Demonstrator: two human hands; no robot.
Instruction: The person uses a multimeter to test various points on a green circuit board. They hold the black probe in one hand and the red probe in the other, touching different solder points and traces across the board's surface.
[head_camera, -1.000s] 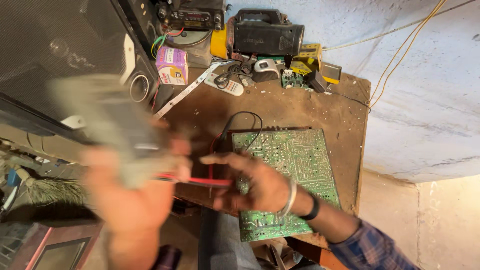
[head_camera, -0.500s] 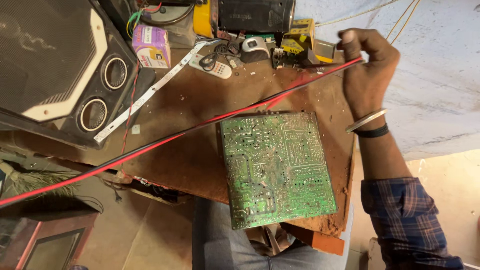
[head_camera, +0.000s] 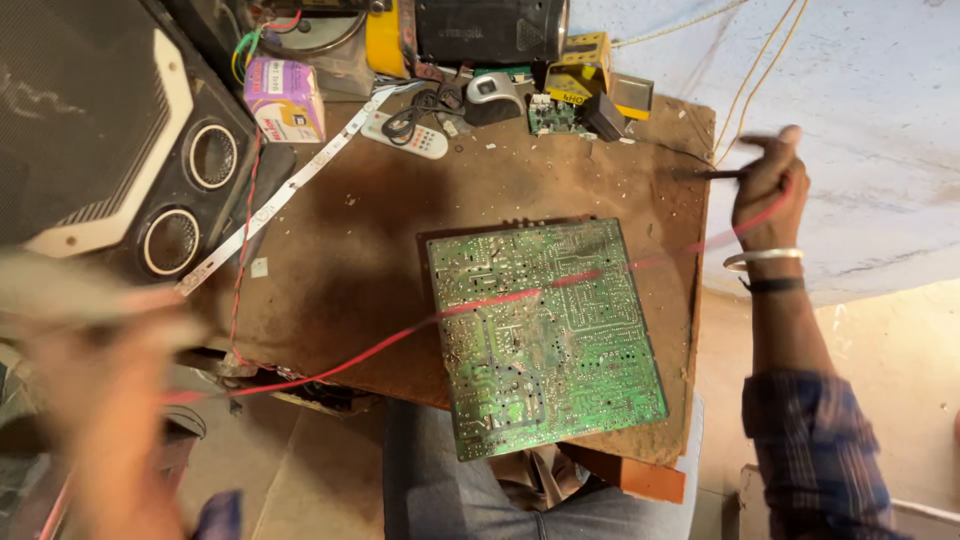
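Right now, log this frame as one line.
right hand: gripping red wire | left hand: blurred, grip unclear | wire: stretched above green circuit board | board: flat on brown table

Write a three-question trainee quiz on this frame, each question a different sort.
1. True or false: the red wire crosses over the green circuit board.
2. Which hand pulls the wire out past the table edge? A) left hand B) right hand
3. Fill in: left of the brown table stands a black ____ with two round openings.

Key: 1 true; 2 B; 3 speaker. The left hand is too blurred to read its grip.
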